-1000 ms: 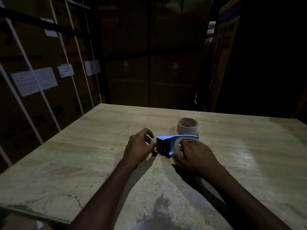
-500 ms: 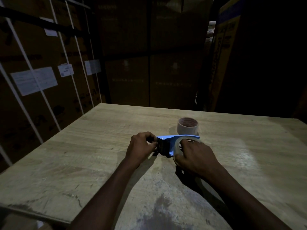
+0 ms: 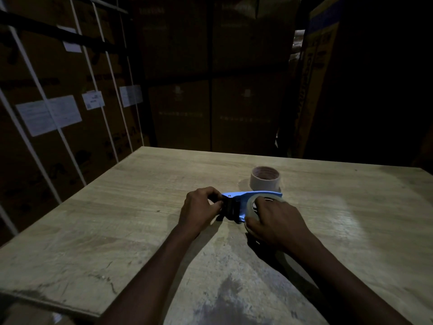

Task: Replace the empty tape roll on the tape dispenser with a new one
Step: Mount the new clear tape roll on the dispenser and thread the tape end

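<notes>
A blue tape dispenser [image 3: 243, 198] lies on its side on the wooden table [image 3: 117, 219], near the middle. A clear tape roll [image 3: 251, 204] sits in it. My right hand [image 3: 276, 224] grips that roll and covers most of it. At the dispenser's left end, my left hand [image 3: 201, 207] pinches the black front part [image 3: 230, 208] with closed fingers. Just behind the dispenser an empty cardboard tape core [image 3: 264, 178] stands upright, apart from both hands.
Stacked cardboard boxes [image 3: 210, 90] with white straps and paper labels wall in the table's far and left sides. The table's left edge [image 3: 70, 198] runs diagonally. A dark worn patch [image 3: 225, 299] marks the table near me. The scene is dim.
My left hand moved right and closed its fingers on the dispenser's black front end. My right hand stayed on the roll.
</notes>
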`<state>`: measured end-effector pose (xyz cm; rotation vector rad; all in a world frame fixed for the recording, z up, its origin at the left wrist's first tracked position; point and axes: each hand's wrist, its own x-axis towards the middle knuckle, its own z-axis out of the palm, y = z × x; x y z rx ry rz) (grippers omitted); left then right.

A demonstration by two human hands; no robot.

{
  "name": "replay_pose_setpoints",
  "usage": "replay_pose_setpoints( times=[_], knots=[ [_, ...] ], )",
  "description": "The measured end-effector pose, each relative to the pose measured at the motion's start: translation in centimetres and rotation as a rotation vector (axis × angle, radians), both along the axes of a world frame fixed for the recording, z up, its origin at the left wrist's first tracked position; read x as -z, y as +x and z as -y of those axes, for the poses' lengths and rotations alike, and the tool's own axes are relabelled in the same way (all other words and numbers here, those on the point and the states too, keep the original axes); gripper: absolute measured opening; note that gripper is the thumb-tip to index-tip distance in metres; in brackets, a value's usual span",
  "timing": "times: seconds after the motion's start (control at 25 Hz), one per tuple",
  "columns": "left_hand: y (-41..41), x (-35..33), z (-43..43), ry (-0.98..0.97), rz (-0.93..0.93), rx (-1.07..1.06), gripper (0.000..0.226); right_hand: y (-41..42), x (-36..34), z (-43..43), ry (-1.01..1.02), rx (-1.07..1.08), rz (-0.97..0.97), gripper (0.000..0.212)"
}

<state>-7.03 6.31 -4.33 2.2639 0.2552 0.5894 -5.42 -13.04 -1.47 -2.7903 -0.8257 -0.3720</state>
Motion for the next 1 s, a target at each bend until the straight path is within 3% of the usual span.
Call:
replay_pose_setpoints(
  times=[1.0],
  knots=[
    [0.35, 0.25, -0.21, 0.071, 0.018, 0.009, 0.008, 0.10, -0.20, -0.16, 0.003, 0.013, -0.033, 0.028]
  ],
)
